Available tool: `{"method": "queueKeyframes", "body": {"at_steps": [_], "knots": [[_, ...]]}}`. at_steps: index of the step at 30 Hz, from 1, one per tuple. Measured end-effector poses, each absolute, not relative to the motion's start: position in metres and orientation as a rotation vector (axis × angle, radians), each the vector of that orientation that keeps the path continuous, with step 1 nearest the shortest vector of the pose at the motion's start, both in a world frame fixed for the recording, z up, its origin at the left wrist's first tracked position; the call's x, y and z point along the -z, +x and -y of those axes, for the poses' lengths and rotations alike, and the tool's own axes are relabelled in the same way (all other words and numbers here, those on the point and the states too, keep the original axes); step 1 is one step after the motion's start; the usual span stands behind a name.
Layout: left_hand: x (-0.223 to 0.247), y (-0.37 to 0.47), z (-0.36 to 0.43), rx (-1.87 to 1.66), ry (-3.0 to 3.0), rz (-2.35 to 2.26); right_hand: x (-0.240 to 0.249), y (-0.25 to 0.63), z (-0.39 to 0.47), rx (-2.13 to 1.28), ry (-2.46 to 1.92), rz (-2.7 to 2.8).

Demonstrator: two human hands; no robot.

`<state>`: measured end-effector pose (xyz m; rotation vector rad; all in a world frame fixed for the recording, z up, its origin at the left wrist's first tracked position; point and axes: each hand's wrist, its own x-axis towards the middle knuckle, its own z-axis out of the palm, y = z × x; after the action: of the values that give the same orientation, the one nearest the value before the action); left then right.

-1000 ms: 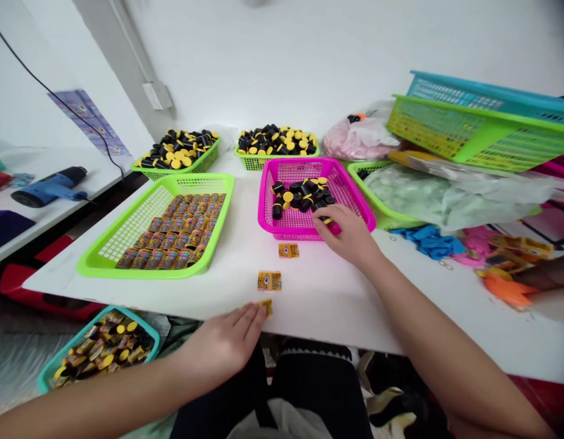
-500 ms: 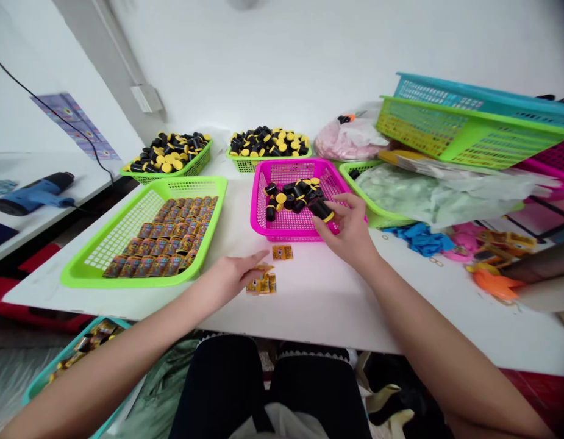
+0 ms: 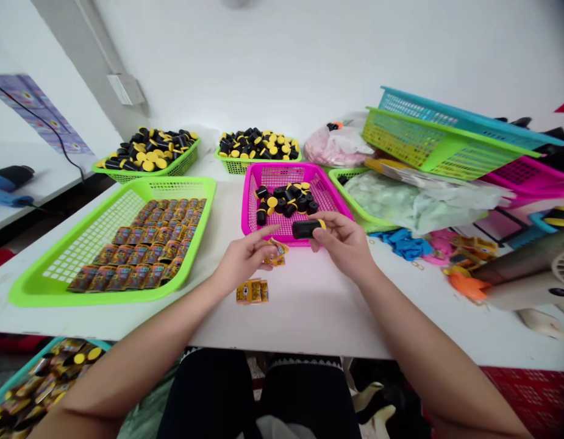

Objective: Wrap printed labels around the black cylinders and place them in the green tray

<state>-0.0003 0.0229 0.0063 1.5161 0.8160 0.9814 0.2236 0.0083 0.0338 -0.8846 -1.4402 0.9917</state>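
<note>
My right hand (image 3: 344,242) grips a small black cylinder with a yellow end (image 3: 306,228) between thumb and fingers, above the near rim of the pink basket (image 3: 296,239). To its left, my left hand (image 3: 246,257) pinches a yellow printed sleeve (image 3: 280,246) close to the cylinder, though the two are apart. Another yellow sleeve seems to lie just beneath it, partly hidden. A small stack of such yellow sleeves (image 3: 252,291) rests on the white table nearer to me. Inside the pink basket lie several loose black and yellow cylinders (image 3: 288,198).
At left, a large green basket (image 3: 208,222) holds rows of wrapped cylinders (image 3: 139,253). Two green baskets of loose cylinders (image 3: 258,145) stand by the wall. Stacked baskets (image 3: 439,143), plastic bags (image 3: 400,195) and blue pieces (image 3: 403,244) crowd the right. Below left is a teal basket (image 3: 7,384).
My right hand has brought the black cylinder left and toward me, out over the basket's near rim. My left hand has lifted a sleeve away from the stack toward the cylinder.
</note>
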Motion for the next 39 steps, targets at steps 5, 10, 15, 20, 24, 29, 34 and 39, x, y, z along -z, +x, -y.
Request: {"method": "queueKeyframes", "body": {"at_steps": [5, 10, 15, 20, 24, 29, 34, 39], "knots": [[-0.001, -0.003, -0.022, -0.973, 1.751, -0.66, -0.036, 0.22, -0.002, -1.122, -0.79, 1.5], [-0.004, -0.001, -0.021, -0.964, 1.983, -0.719, -0.044, 0.214, 0.008, -1.109, -0.833, 1.57], [-0.005, -0.004, -0.017, -1.01, 1.959, -0.761, -0.045, 0.218, 0.006, -1.031, -0.928, 1.663], [-0.003, -0.001, -0.013, -1.091, 1.741, -0.684, -0.041, 0.223, -0.001, -1.05, -1.029, 1.666], [-0.008, 0.004, -0.008, -1.167, 1.591, -0.686, -0.037, 0.216, -0.002, -1.167, -1.018, 1.633], [-0.014, 0.002, -0.002, -1.229, 1.568, -0.782, -0.038, 0.206, 0.0, -1.28, -1.001, 1.573], [-0.007, -0.005, 0.0, -1.419, 1.865, -0.812, -0.039, 0.201, 0.003, -1.316, -1.079, 1.553], [-0.011, -0.009, -0.002, -1.45, 2.235, -0.718, -0.03, 0.193, 0.004, -1.483, -0.983, 1.353]]}}
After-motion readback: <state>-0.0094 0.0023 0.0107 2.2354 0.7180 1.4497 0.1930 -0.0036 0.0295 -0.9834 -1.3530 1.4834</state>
